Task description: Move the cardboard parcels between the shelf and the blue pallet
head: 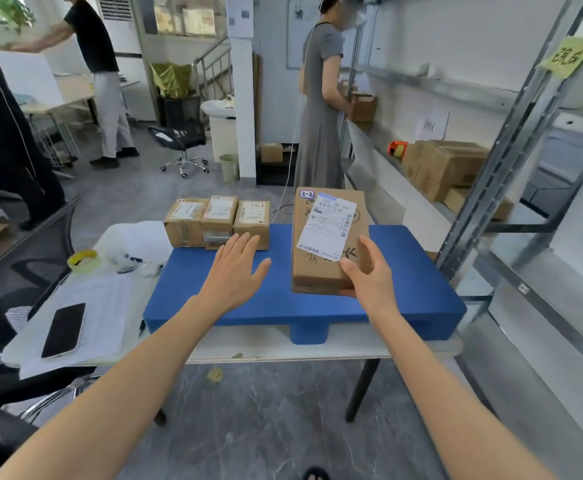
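Head view: my right hand [369, 277] grips the lower right corner of a tall brown cardboard parcel [321, 268], upright over the right half of the blue pallet [283, 308]; I cannot tell whether its base touches. It bears a white shipping label and a small "2-2" tag. My left hand [234, 271] hovers spread over the pallet's middle, holding nothing. Three small labelled parcels [217, 221] sit side by side at the pallet's far left edge; more boxes [446, 168] lie on the shelf [512, 157] right of the pallet.
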